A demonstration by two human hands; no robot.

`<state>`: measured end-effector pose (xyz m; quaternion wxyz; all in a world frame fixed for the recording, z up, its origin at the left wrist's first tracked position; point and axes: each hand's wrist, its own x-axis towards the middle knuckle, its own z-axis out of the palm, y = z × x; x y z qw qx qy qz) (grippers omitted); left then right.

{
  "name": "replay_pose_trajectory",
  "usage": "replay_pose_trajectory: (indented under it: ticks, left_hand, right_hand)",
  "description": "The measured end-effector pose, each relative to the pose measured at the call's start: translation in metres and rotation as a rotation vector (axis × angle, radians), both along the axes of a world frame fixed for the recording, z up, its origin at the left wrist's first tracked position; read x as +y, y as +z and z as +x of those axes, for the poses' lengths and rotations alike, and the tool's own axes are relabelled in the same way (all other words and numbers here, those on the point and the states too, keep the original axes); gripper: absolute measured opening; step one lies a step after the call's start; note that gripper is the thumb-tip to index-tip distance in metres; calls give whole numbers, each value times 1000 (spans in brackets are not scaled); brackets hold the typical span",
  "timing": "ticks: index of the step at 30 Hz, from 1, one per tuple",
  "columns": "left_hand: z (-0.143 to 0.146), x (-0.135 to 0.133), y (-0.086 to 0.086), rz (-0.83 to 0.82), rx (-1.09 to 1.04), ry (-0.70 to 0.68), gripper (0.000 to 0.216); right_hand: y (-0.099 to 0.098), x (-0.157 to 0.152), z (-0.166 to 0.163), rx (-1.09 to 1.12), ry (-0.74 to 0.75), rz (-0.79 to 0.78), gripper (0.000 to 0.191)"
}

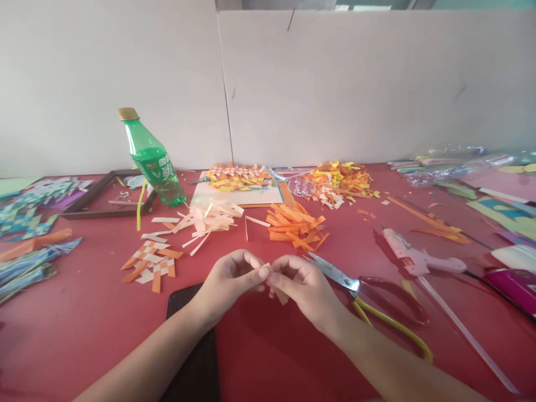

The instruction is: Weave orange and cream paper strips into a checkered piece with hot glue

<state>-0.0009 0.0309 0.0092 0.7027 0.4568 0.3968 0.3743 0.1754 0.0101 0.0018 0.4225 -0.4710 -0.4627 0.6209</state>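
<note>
My left hand [237,282] and my right hand [304,287] meet fingertip to fingertip above the red table. Both are closed in a pinch on a small pale paper strip [282,297]; most of it is hidden behind the fingers. Just beyond the hands lie a heap of orange paper strips [295,226] and a heap of pale pink strips [213,218]. Woven orange-and-white paper pieces [153,259] rest left of my left hand. Scissors [335,271] with one red and one yellow handle lie beside my right hand, partly behind my forearm.
A green bottle [154,164] leans by a dark frame [104,214]. A white board [238,198] carries more woven paper. At right are a glue gun [412,254] with a long glue stick and a magenta object [513,287]. A dark flat object [195,363] lies under my left forearm.
</note>
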Motion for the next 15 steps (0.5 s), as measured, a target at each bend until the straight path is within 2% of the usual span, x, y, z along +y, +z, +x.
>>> replay_pose_trajectory:
  ticks: [9, 15]
  left_hand:
    - [2, 0, -1, -41, -46, 32, 28]
    - [1, 1, -3, -29, -55, 85, 27]
  right_hand:
    - [-3, -1, 1, -13, 42, 70, 30]
    - [-4, -2, 0, -25, 19, 99, 28]
